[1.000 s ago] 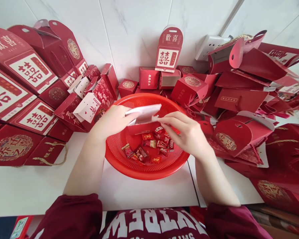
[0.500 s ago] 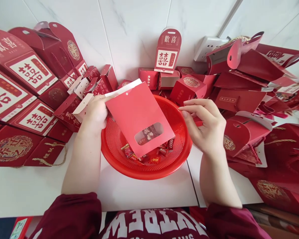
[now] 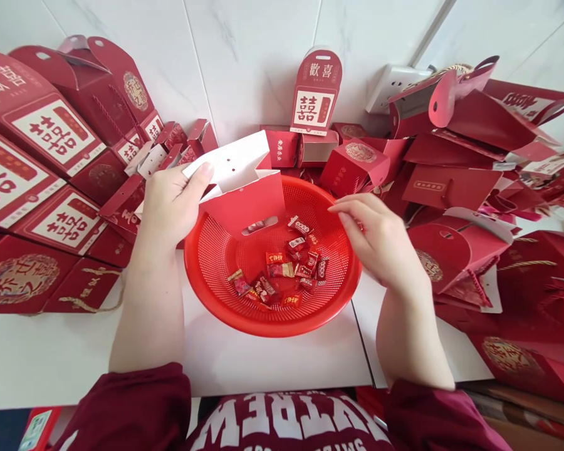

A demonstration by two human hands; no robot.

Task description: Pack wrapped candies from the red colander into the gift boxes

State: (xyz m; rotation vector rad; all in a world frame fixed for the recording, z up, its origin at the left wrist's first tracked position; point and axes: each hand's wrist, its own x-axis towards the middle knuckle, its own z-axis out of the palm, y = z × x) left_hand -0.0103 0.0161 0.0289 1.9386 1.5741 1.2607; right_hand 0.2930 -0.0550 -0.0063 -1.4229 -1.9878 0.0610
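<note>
Swung mouth-up since earlier, the box (image 3: 249,205) was gripped in the left hand (image 3: 172,195); the right hand (image 3: 380,237) was half-curled, its hold unclear.

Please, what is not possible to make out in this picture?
All in the head view:
Left hand: fingertips, hidden behind the gift box.
Gift box contents: mostly hidden by its front panel.
Candies: fine print, too small.
Leftmost stacked boxes: cut off by the left edge.

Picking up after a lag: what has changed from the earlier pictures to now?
The left hand has shifted the red box leftward, tilting its windowed side up midway, then showing its open top again. The right hand, first close to the box, has withdrawn rightward. The basket and candies stay put.
</note>
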